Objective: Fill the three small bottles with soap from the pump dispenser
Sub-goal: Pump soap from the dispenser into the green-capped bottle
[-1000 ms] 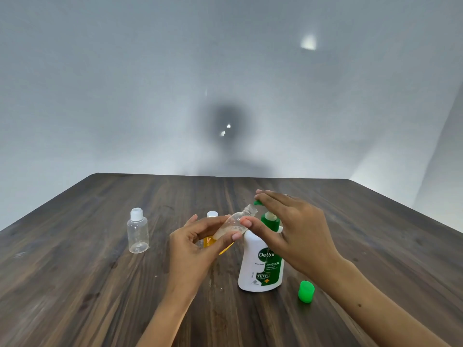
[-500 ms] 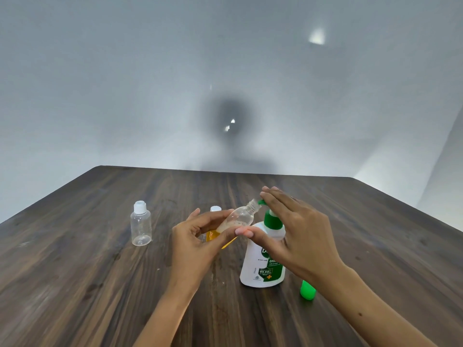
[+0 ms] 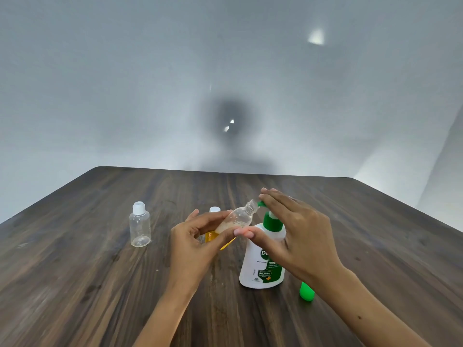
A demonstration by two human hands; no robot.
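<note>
Midway, by the look of it: left hand (image 3: 198,244) gripping a tilted open small bottle (image 3: 236,219), mouth at the green nozzle, some foamy soap inside; right hand (image 3: 295,226) flat, fingers straight, pressing the pump dispenser (image 3: 263,266) near centre; yellow-filled capped bottle (image 3: 213,231) just behind, seemingly done; far left, empty capped bottle (image 3: 139,227) untouched; green cap (image 3: 307,291) lying near right on the table (image 3: 75,284).

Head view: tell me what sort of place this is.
Probably a plain indoor room set up for a tabletop task: a dark wooden table against bare pale walls, with only a soap pump dispenser and small bottles on it.
</note>
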